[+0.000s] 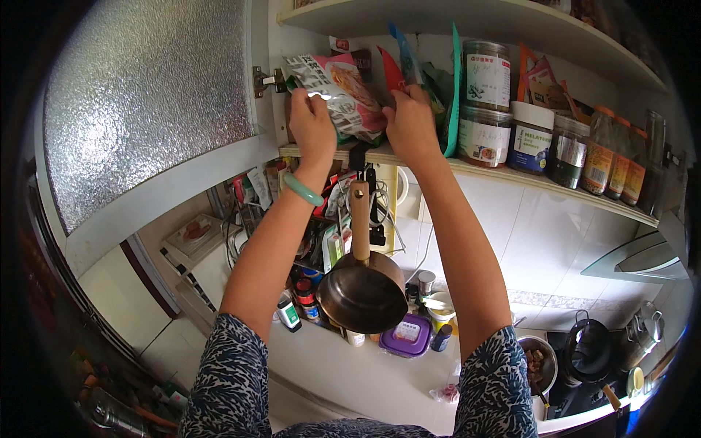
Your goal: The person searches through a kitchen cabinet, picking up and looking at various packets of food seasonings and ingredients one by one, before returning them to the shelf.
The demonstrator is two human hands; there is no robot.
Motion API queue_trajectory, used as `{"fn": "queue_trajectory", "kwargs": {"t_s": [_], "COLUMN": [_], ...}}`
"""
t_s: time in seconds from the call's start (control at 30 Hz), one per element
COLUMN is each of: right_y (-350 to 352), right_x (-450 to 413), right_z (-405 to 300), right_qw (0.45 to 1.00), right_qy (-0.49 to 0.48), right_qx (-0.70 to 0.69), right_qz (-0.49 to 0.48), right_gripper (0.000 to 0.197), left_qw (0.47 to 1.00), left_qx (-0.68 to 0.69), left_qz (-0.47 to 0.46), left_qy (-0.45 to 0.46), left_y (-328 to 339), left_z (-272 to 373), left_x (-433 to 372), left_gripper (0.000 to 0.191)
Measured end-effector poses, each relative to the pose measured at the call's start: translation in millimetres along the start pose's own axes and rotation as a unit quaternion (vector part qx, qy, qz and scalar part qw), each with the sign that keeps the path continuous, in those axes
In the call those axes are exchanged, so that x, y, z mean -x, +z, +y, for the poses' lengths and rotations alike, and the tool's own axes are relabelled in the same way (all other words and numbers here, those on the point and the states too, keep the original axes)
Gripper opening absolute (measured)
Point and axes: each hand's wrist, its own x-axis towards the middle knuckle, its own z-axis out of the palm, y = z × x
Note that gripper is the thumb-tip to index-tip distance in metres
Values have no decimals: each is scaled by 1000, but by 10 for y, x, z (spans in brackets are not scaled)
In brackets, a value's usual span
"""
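My left hand (313, 123) grips the left side of a pink and silver plastic food bag (353, 90) on the cabinet shelf (400, 156). A green bangle (304, 190) circles that wrist. Fingers curled, my right hand (413, 123) is at a red packet (390, 68), just right of the bag. Whether it grips the packet is hidden by the hand itself. Close behind stand a blue packet (404, 52) and an upright teal-green packet (453, 93). Below the shelf, between my forearms, a saucepan (364, 298) hangs by its wooden handle (360, 219).
A frosted glass cabinet door (148, 109) stands open at left. Stacked jars (484, 131) and orange-capped bottles (599, 150) line the shelf's right side. On the counter (350, 378) sit a purple-lidded container (406, 334) and several bottles. A wok (587, 350) rests on the stove beside a metal bowl (552, 356).
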Motion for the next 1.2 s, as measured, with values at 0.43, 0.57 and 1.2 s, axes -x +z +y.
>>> {"fn": "queue_trajectory", "kwargs": {"t_s": [0.43, 0.57, 1.2], "right_y": [-58, -201, -1359], "right_x": [9, 2, 1734], "right_z": [-22, -230, -671], "right_qw": [989, 985, 732], "right_qy": [-123, -136, 453], "right_qx": [-54, -102, -502], "right_qz": [-64, -33, -83], "right_gripper": [19, 36, 21], "left_qw": [969, 941, 859], "left_qx": [241, 328, 403], "left_qz": [-24, -21, -235], "left_qy": [-55, -87, -211], "left_y": [-906, -1132, -1029], "left_z": [86, 180, 541], "left_x": [-111, -15, 1233], "left_gripper": [9, 9, 9]}}
